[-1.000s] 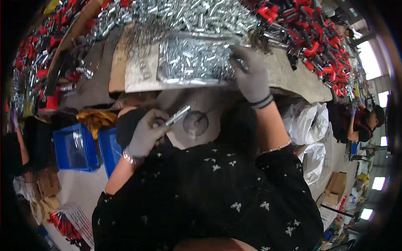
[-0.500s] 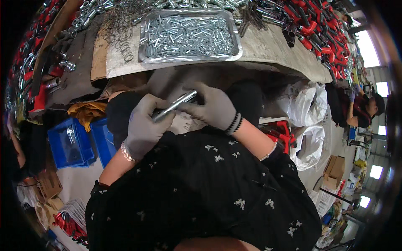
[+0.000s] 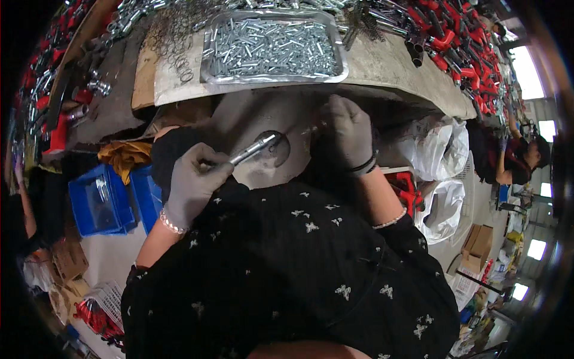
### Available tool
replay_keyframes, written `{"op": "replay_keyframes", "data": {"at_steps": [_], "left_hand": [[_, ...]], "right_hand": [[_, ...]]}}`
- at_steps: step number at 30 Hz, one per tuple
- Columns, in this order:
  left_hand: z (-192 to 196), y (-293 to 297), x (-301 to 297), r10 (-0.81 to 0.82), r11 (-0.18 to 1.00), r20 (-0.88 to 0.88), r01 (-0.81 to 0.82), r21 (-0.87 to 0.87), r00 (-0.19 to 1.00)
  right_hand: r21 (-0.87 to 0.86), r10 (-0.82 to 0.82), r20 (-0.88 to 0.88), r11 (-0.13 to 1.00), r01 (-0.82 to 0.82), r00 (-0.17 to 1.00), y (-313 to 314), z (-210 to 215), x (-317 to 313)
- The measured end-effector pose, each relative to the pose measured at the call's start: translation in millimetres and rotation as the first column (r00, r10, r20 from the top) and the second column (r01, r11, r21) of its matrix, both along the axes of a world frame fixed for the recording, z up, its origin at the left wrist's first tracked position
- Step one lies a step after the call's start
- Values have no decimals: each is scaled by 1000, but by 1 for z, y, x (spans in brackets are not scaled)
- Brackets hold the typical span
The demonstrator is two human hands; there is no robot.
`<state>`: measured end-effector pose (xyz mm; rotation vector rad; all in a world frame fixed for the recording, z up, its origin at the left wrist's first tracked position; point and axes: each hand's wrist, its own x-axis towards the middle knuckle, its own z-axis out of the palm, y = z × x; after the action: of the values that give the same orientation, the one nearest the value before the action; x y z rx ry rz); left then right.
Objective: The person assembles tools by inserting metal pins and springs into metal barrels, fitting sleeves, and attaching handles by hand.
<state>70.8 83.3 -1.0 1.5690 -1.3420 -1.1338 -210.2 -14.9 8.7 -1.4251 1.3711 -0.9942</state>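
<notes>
My left hand [image 3: 194,182], in a grey glove, grips a slim silver metal rod [image 3: 254,149] that points up and right over a round metal disc [image 3: 274,149] on the pale board in front of me. My right hand [image 3: 348,130], also gloved in grey, is raised to the right of the disc, near the workbench edge, fingers curled; whether it holds a small part I cannot tell. Above both hands a shallow metal tray [image 3: 275,76] full of small silver pins sits on the bench.
Red-handled tools [image 3: 457,42] are piled at the back right and far left. Wire rings [image 3: 176,42] lie left of the tray. Blue plastic bins [image 3: 98,200] stand at my lower left, white bags [image 3: 445,155] at the right. Another person [image 3: 517,158] sits far right.
My right hand came back from the tray to the rod, then moved off to the right of the disc. The left hand has kept hold of the rod.
</notes>
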Motion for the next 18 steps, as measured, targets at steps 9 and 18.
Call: {"op": "replay_keyframes", "data": {"at_steps": [9, 18], "left_hand": [[11, -10, -15, -148, 956, -332, 220, 192, 932], [-9, -26, -13, -164, 893, -336, 284, 348, 927]], "right_hand": [[-252, 406, -362, 824, -508, 839, 38, -2, 49], [-46, 446, -603, 808, -588, 661, -54, 46, 1]]}}
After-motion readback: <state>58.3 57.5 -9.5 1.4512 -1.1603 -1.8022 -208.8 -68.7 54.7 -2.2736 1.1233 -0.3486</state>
